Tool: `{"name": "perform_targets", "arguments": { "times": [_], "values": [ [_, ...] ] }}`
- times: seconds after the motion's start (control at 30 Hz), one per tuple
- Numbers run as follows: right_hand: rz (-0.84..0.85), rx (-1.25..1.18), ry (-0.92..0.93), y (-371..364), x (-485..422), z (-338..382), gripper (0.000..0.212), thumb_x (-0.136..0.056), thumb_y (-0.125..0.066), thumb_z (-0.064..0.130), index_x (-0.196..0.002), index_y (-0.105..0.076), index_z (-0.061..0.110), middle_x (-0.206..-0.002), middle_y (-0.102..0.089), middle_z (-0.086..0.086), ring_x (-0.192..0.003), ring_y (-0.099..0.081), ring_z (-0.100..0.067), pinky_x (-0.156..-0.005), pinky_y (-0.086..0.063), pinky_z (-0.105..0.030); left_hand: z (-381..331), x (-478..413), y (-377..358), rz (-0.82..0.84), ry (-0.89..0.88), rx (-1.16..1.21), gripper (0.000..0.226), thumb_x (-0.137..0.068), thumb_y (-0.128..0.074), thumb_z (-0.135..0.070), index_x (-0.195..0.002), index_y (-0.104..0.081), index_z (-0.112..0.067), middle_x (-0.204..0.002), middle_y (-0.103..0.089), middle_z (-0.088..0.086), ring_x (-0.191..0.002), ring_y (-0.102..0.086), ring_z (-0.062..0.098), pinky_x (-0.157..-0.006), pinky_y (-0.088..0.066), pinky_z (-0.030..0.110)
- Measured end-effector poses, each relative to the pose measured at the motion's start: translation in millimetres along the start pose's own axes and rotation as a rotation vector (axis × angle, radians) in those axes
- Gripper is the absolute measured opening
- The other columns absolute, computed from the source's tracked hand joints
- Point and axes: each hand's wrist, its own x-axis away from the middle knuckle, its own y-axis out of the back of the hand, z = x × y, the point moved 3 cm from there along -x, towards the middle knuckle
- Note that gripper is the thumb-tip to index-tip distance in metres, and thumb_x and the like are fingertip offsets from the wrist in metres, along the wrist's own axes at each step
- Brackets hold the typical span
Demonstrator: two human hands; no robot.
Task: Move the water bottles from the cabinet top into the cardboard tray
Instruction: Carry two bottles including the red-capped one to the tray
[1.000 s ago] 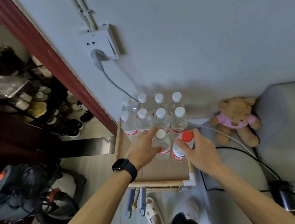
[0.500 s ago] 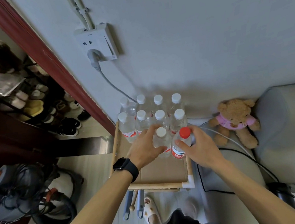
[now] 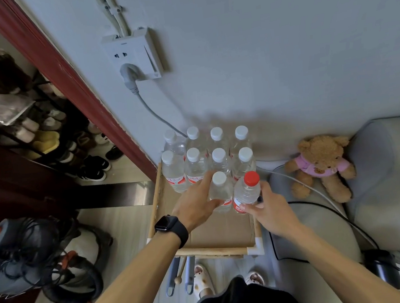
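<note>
Two hands meet mid-frame over the cardboard tray (image 3: 221, 234). The left hand (image 3: 196, 203) has its fingers (image 3: 202, 184) clasped round the white-capped bottle (image 3: 220, 191); the right hand (image 3: 272, 209) grips the tilted red-capped bottle (image 3: 247, 193) just beside it

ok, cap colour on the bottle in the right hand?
Red cap, clearest in the head view.

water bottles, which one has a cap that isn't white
The red-capped bottle, gripped by the right hand at the right edge of the tray. All nine others have white caps, including the front bottle that the left hand holds.
</note>
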Motion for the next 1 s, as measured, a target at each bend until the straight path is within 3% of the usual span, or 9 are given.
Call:
{"name": "perform_targets", "arguments": {
  "times": [0.13,0.27,0.5,0.67,1.0],
  "values": [
    [0.019,-0.002,0.021,0.4,-3.3,2.3,0.066,-0.087,-0.071,0.043,-0.139,-0.038,0.02,-0.124,-0.065,0.005,-0.097,-0.071,-0.014,-0.089,-0.053,-0.036,-0.6,-1.4,-1.5,-0.016,0.013,0.005,0.067,-0.087,-0.071,-0.029,-0.14,-0.031,-0.028,-0.131,-0.06,0.001,-0.112,-0.058,0.023,-0.083,-0.046,0.03],
    [0.025,-0.011,0.03,0.7,-3.1,1.6,0.064,-0.087,-0.072,0.043,-0.138,-0.038,0.024,-0.119,-0.064,0.012,-0.089,-0.069,-0.007,-0.089,-0.052,-0.034,-0.8,-0.8,-2.2,-0.022,0.043,0.018,0.068,-0.085,-0.072,-0.03,-0.139,-0.031,-0.028,-0.132,-0.059,0.001,-0.113,-0.06,0.023,-0.089,-0.051,0.038],
    [0.028,-0.082,0.022,-5.5,-4.7,0.3,0.069,-0.088,-0.071,0.042,-0.143,-0.035,0.025,-0.127,-0.065,0.006,-0.102,-0.07,-0.014,-0.094,-0.053,-0.038,-1.0,0.9,0.8,-0.024,0.066,0.049,0.07,-0.084,-0.074,-0.028,-0.139,-0.031,-0.027,-0.134,-0.059,0.0,-0.113,-0.06,0.022,-0.091,-0.052,0.039],
    [0.028,-0.101,0.028,-7.9,-5.0,-0.4,0.07,-0.087,-0.071,0.045,-0.145,-0.033,0.029,-0.126,-0.064,0.01,-0.101,-0.069,-0.013,-0.095,-0.053,-0.038,-1.8,1.8,1.7,-0.021,0.08,0.065,0.069,-0.081,-0.075,-0.029,-0.135,-0.031,-0.028,-0.132,-0.059,0.0,-0.11,-0.061,0.02,-0.089,-0.054,0.042],
    [0.124,-0.075,0.0,1.6,-10.4,-10.7,0.074,-0.081,-0.077,0.041,-0.141,-0.036,0.027,-0.112,-0.056,0.021,-0.107,-0.067,-0.015,-0.083,-0.044,-0.026,-0.2,10.3,-5.2,-0.02,0.077,0.103,0.071,-0.084,-0.07,-0.029,-0.142,-0.029,-0.023,-0.14,-0.052,0.002,-0.117,-0.06,0.025,-0.092,-0.052,0.043]
  ]
}}
